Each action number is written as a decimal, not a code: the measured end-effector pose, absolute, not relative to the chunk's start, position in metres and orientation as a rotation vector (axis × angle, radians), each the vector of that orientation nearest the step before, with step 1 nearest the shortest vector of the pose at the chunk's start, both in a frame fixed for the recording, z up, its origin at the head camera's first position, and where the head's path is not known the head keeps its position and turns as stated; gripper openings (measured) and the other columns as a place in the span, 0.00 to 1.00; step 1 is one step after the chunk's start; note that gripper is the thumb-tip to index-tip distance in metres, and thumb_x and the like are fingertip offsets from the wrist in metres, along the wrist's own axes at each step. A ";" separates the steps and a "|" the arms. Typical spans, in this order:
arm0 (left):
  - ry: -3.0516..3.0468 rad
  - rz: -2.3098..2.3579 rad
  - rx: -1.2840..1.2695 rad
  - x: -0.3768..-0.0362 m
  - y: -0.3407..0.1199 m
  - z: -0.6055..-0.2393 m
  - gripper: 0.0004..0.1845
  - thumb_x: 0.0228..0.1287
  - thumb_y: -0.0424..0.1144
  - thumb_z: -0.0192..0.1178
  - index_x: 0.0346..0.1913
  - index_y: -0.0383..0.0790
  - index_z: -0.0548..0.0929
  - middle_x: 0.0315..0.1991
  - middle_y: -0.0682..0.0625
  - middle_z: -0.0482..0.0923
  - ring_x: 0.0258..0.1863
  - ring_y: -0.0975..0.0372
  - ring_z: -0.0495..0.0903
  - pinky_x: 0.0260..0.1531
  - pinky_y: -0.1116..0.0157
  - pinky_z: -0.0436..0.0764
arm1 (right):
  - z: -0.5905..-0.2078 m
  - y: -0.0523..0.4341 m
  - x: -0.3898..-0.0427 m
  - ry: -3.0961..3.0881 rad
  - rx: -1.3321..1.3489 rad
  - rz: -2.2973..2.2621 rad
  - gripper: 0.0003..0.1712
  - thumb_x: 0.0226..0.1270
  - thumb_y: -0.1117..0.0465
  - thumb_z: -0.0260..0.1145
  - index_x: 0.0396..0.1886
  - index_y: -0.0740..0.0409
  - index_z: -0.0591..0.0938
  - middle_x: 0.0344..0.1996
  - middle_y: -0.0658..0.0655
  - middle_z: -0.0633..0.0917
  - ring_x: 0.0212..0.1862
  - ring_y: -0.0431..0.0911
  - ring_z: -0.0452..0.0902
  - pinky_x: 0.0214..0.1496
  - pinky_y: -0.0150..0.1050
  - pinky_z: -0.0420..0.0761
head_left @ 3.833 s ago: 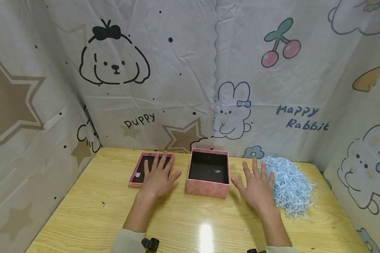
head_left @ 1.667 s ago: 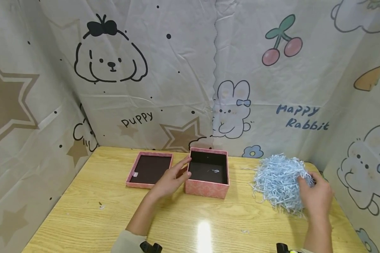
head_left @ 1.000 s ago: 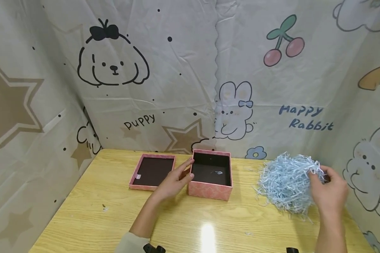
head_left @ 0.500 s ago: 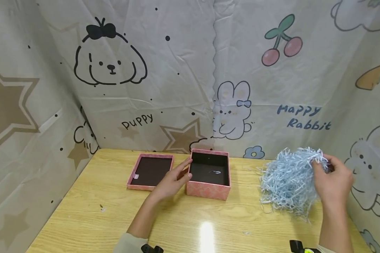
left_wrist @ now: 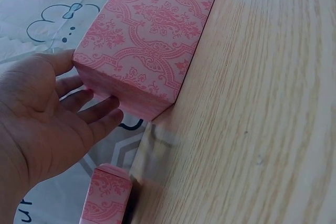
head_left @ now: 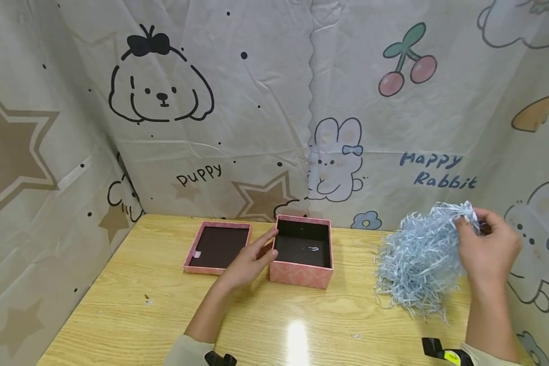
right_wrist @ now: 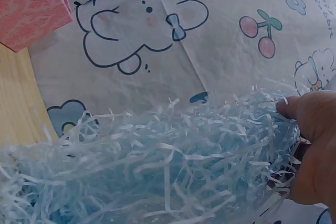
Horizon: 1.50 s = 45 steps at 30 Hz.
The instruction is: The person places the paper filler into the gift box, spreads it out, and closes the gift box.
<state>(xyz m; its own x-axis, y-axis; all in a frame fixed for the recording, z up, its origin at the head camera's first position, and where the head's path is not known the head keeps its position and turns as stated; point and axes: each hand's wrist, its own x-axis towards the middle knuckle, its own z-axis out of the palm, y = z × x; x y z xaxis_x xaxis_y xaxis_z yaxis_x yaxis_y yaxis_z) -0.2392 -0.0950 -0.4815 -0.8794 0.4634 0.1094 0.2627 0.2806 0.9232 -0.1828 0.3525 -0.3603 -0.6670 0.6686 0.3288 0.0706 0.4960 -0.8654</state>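
Observation:
An open pink box (head_left: 302,254) with a dark inside stands on the wooden table (head_left: 164,315); its pink patterned wall (left_wrist: 147,40) fills the left wrist view. My left hand (head_left: 249,259) rests with straight fingers (left_wrist: 97,111) against the box's left side. The lid (head_left: 217,247) lies upturned to the left of the box. At the right, my right hand (head_left: 487,249) grips the top of a heap of light blue paper shreds (head_left: 421,264) and lifts part of it; the shreds (right_wrist: 157,166) spread across the right wrist view, thumb (right_wrist: 310,114) over them.
Cartoon-printed cloth walls (head_left: 274,101) close in the table at the back and both sides. A small scrap lies inside the box. A few crumbs dot the table's front left.
My right hand has moved to the far side of the shreds, gripped them and raised the heap's top. My left hand went from the lid to the box's side and stays there.

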 end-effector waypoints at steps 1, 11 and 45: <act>2.364 1.648 0.677 -0.239 -0.095 -0.481 0.32 0.83 0.42 0.56 0.84 0.48 0.61 0.85 0.48 0.54 0.77 0.42 0.66 0.74 0.45 0.68 | -0.358 0.352 -0.183 -2.072 -0.593 1.158 0.17 0.72 0.67 0.69 0.58 0.64 0.86 0.35 0.35 0.77 0.37 0.33 0.74 0.34 0.16 0.77; 2.366 1.638 0.692 -0.238 -0.096 -0.480 0.32 0.84 0.42 0.56 0.84 0.48 0.61 0.85 0.47 0.53 0.78 0.42 0.65 0.74 0.45 0.68 | -0.333 0.337 -0.187 -2.078 -0.547 1.114 0.16 0.73 0.66 0.68 0.58 0.61 0.86 0.34 0.34 0.77 0.36 0.33 0.73 0.33 0.16 0.75; 2.344 1.655 0.725 -0.238 -0.097 -0.481 0.32 0.85 0.42 0.54 0.85 0.47 0.59 0.86 0.46 0.49 0.79 0.43 0.62 0.76 0.46 0.65 | -0.277 0.290 -0.203 -1.948 -0.312 1.206 0.08 0.72 0.67 0.67 0.39 0.48 0.87 0.29 0.43 0.79 0.30 0.39 0.70 0.26 0.22 0.70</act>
